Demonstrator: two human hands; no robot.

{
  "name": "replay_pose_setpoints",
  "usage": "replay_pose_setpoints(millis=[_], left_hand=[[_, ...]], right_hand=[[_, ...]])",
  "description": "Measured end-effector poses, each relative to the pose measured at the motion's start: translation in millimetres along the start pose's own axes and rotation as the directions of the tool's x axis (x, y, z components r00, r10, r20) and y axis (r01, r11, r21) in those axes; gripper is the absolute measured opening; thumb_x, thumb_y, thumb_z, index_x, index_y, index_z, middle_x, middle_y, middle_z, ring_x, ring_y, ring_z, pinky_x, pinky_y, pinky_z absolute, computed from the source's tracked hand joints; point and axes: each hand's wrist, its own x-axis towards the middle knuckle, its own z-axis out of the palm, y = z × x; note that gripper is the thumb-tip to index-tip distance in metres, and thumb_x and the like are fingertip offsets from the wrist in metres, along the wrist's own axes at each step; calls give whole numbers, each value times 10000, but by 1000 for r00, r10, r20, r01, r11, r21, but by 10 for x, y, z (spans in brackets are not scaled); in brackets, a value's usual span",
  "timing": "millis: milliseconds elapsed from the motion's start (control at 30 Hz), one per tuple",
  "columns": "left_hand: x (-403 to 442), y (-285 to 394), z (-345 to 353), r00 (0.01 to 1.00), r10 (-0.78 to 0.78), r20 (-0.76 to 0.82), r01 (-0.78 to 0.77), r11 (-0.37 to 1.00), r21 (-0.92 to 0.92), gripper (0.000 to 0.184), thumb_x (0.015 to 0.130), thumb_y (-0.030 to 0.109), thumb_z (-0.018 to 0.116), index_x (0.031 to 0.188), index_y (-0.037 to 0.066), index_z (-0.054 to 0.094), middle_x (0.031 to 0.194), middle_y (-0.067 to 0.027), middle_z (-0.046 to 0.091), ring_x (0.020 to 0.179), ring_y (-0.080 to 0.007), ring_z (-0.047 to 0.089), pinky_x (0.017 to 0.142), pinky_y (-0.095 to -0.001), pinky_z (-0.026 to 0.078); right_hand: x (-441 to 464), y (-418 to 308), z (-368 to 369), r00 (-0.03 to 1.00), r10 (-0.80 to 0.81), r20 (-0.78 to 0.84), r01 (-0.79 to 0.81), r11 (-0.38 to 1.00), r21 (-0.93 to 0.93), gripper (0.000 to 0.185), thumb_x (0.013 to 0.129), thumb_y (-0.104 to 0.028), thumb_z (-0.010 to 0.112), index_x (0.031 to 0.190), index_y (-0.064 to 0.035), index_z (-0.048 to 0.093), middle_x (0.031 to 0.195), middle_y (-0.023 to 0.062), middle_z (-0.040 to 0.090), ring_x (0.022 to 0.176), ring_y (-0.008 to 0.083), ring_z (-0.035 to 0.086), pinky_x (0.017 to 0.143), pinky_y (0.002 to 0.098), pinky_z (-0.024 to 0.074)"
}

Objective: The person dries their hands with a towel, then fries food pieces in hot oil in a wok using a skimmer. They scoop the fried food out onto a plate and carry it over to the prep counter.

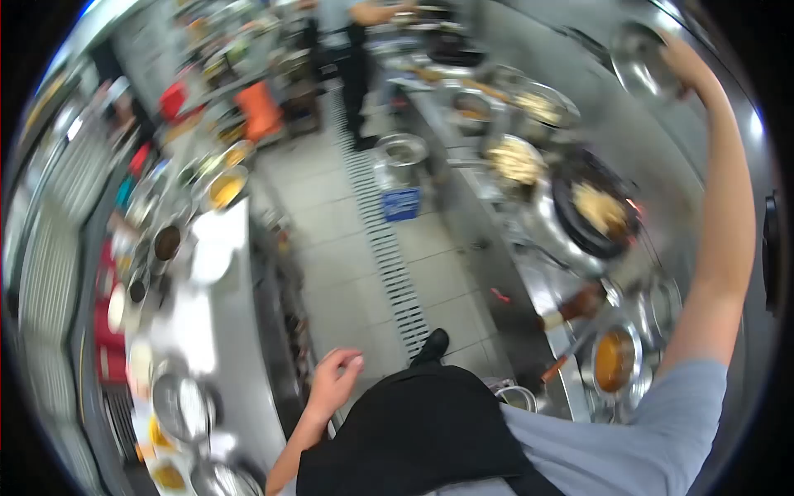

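Note:
At the upper right, my right hand (686, 66) is raised at the end of a stretched arm, its fingers closed at the rim of a shiny metal pan (637, 62). The pan is tilted against or close to the steel wall, its dark handle pointing left. Low in front of my body, my left hand (335, 376) hangs with loosely bent fingers and holds nothing. Below the pan, a dark wok (571, 194) on the stove contains pale yellow food (597, 208). Beside it stands a bowl of pale cut pieces (514, 161).
A pot of orange liquid (616, 360) stands near my right side. On the left is a steel counter (186, 318) with bowls and pans. A floor drain (385, 248) runs along the aisle, beside a blue box (400, 204) under a metal pot. Another person (343, 50) stands farther back.

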Motion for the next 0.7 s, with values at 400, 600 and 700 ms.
replay_pose_setpoints(millis=[400,600,700], left_hand=[[-1521,-502,-881,915,-259,-310,213,961,-175,261,869,213,585,1040,16,602,873,-51,608,778,-95,578,695,-246,465],[-1986,-584,-1029,834,-348,-427,286,936,-203,263,876,201,579,1044,-1,595,889,-70,630,776,-119,601,704,-255,473],[-1980,-587,-988,801,-377,-465,215,906,-364,252,878,184,579,1032,-14,595,899,-82,636,762,-143,610,711,-262,479]], right_hand=[[-3578,-2973,4122,103,-578,809,-531,656,537,355,819,-87,559,1154,9,492,1147,131,531,990,223,567,743,369,512],[-4504,-4245,4431,52,-716,696,-781,405,475,593,905,-333,517,1283,72,307,1214,228,451,1077,357,525,769,478,542],[-4478,-4328,4758,52,-692,720,-654,522,548,687,891,-442,506,1320,46,282,1251,234,436,1086,379,517,724,443,557]])
